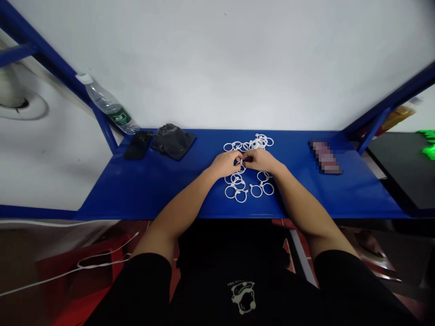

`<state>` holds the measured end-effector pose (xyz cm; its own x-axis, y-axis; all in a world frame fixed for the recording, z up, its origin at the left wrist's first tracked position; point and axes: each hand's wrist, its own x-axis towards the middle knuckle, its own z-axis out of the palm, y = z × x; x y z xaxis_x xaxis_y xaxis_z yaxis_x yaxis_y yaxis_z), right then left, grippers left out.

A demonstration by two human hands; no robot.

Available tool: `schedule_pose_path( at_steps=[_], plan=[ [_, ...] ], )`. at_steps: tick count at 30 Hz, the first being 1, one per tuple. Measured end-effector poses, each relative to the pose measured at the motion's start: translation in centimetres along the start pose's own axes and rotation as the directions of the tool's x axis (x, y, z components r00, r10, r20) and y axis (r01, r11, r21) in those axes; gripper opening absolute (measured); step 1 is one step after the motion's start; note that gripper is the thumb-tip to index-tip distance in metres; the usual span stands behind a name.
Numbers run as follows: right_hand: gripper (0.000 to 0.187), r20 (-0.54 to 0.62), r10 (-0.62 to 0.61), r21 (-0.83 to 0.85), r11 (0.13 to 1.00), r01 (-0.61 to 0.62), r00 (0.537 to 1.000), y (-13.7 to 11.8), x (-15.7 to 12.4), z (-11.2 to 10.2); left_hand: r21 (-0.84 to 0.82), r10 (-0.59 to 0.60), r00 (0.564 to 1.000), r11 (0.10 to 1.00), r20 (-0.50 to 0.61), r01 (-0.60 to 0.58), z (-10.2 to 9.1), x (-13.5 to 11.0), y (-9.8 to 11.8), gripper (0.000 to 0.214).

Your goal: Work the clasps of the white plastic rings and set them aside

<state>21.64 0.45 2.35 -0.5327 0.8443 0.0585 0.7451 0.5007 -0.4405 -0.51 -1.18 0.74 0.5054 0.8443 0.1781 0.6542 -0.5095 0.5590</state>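
Note:
My left hand [226, 164] and my right hand [260, 160] meet at the middle of a blue shelf [152, 190], fingers curled and pinching a white plastic ring [241, 161] between them. A loose pile of white rings [253, 143] lies just beyond my hands. Several more white rings [246, 189] lie on the near side, between my wrists. The fingertips are partly hidden behind the knuckles.
A clear water bottle [108, 106] leans against the blue frame at the far left. Beside it lie a black phone [137, 145] and a black pouch [173, 140]. A blurred flat object [325, 157] lies at the right. A white cable [84, 265] runs below left.

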Motion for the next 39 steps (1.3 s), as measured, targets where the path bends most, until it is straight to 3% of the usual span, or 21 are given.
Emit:
schedule_pose_path(
  at_steps=[5,9,17,24,35,39],
  plan=[
    [0.013,-0.104,-0.056,-0.001,0.998,0.056,0.993,-0.27,0.15,0.32,-0.018,-0.061,0.998,0.998,-0.025,0.061,0.00,0.06,0.22,0.028],
    [0.023,-0.193,-0.118,0.072,0.988,0.134,0.974,-0.16,0.11,0.22,0.007,-0.066,0.997,0.998,-0.049,0.066,-0.09,0.15,0.15,0.008],
    [0.036,-0.239,-0.150,0.120,0.976,0.183,0.959,0.07,-0.09,-0.04,-0.027,-0.018,0.995,1.000,-0.097,0.015,-0.25,0.19,0.01,0.015],
    [0.028,-0.385,-0.161,0.101,0.971,0.215,0.909,-0.17,-0.16,0.15,-0.074,0.031,0.993,0.996,-0.110,-0.039,-0.22,0.18,0.02,0.030],
    [0.014,-0.452,-0.180,0.119,0.959,0.259,0.874,-0.41,-0.11,0.30,-0.067,0.041,0.992,0.997,-0.118,-0.049,-0.17,0.21,-0.03,0.027],
    [0.016,-0.436,-0.148,0.120,0.968,0.220,0.888,-0.63,-0.31,0.23,-0.051,0.018,0.994,0.998,-0.110,-0.024,-0.29,0.21,0.22,0.018]
  ],
)
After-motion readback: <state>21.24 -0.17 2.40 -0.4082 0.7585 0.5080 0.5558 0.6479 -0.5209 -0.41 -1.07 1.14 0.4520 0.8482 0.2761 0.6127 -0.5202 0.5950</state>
